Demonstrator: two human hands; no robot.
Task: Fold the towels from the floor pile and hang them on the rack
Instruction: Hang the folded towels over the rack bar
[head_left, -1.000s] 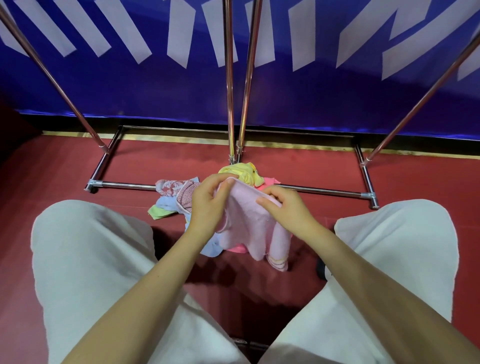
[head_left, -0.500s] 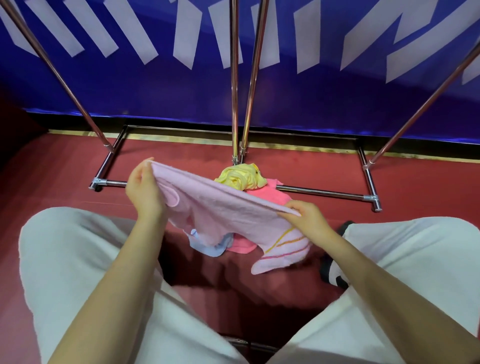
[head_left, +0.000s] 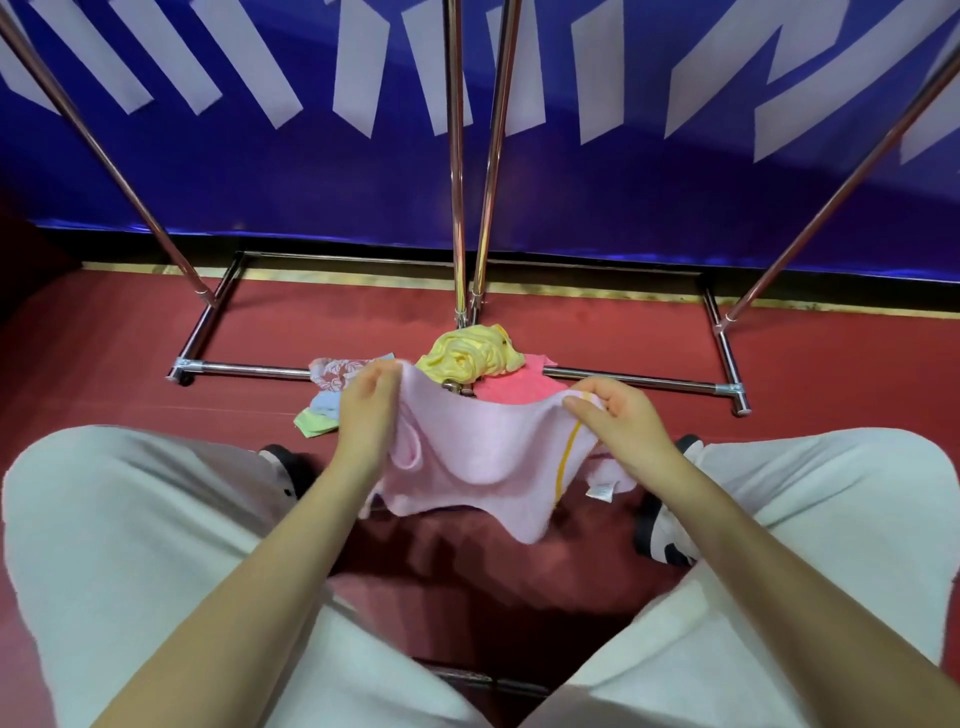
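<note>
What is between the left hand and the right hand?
In the head view, the pink towel sags between the left hand and right hand.

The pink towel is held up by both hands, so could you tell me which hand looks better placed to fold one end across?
Probably the right hand: it pinches the pink towel at its striped end, while the left hand grips the bunched end.

Even indoor light; glare streaks the rack (head_left: 457, 208) poles, fisheye bends the edges, the hands slightly motion-blurred.
</note>
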